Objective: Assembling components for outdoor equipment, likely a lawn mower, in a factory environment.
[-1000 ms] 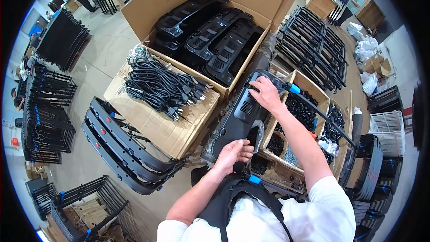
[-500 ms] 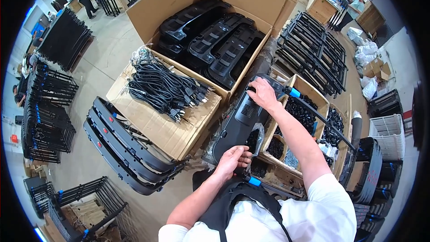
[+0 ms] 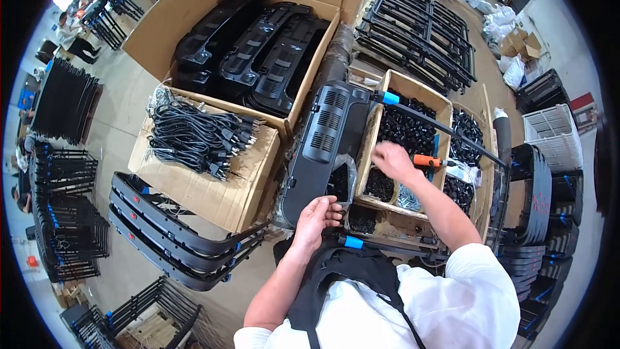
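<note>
A long black plastic cover with vent slots lies on the bench in front of me, joined to a black frame with a tube and blue end pieces. By its near end my left hand has its fingers curled in; what they hold, if anything, is hidden. A clear plastic bag of small dark parts sits just beyond those fingers. My right hand hovers bent over the parts box, above small black fasteners, its fingertips blurred. An orange-bodied power screwdriver lies to the right of it.
Black cables lie piled on a cardboard box. Behind, a large carton holds several black covers. Stacked curved black panels stand at left, black frames at far right. Silver screws fill one compartment.
My right hand has left the black cover and moved right, over the parts box. The left hand stays by the cover's near end. The view has turned right, and the orange screwdriver now shows.
</note>
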Tool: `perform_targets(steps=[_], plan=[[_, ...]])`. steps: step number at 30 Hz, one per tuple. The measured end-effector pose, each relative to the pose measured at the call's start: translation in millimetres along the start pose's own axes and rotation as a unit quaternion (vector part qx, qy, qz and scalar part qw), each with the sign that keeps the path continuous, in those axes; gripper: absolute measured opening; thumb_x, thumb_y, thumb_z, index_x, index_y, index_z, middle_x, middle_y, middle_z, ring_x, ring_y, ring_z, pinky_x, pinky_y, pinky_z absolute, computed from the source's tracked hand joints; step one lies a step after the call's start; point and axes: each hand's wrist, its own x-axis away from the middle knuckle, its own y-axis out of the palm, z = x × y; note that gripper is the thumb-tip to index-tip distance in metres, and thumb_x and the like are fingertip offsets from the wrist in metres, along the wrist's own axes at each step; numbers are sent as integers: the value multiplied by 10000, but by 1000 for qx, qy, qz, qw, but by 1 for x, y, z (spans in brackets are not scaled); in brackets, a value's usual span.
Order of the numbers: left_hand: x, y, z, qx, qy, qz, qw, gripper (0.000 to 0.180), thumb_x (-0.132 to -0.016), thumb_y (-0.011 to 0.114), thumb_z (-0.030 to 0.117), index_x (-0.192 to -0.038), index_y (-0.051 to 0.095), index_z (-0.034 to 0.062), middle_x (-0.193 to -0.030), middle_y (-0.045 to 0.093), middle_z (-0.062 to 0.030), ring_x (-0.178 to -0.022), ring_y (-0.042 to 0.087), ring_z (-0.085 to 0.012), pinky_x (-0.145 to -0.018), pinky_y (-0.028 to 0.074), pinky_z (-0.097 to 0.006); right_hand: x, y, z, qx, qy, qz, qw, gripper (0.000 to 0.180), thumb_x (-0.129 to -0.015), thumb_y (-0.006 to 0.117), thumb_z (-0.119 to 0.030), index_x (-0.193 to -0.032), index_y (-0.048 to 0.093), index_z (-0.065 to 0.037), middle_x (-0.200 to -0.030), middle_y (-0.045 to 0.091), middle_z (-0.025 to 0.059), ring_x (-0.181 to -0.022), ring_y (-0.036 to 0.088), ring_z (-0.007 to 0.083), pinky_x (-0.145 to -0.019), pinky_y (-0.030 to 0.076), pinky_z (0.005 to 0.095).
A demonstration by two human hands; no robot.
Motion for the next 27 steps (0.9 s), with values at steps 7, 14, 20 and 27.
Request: perform_targets(steps=[7,14,20,27], plan=[[-2,31,-23,-34,-25,-9,999,349,-1140,533,323,-1290,642,28,-1048,726,-79,-864,700,-159,-768,594,-309,73,94,79,42,6,-236,971,455,-867,672,-128,-1322,695,-142,-1263,610,225,-1162,673,425,-983,567,512],[-19,55,-66,-89,-67,-60,992,333,-1140,529,340,-1281,654,66,-1031,708,-31,-827,667,-116,-731,575,-286,76,80,80,110,-24,-335,935,567,-834,737,-208,-1390,627,-177,-1418,533,326,-1218,654,441,-1018,558,522],[-19,66,-67,-108,-66,-44,991,336,-1140,526,343,-1288,639,63,-1043,680,-24,-833,637,-107,-735,563,-280,71,85,73,141,-55,-347,926,594,-901,673,-219,-1485,569,-202,-1595,402,365,-1295,634,431,-1056,552,490],[-18,73,-72,-141,-66,-43,987,352,-1130,542,355,-1283,636,52,-1036,675,-29,-858,654,-118,-748,568,-283,76,91,88,175,-78,-352,916,533,-914,640,-203,-1446,618,-178,-1539,489,330,-1268,657,417,-1033,565,471]])
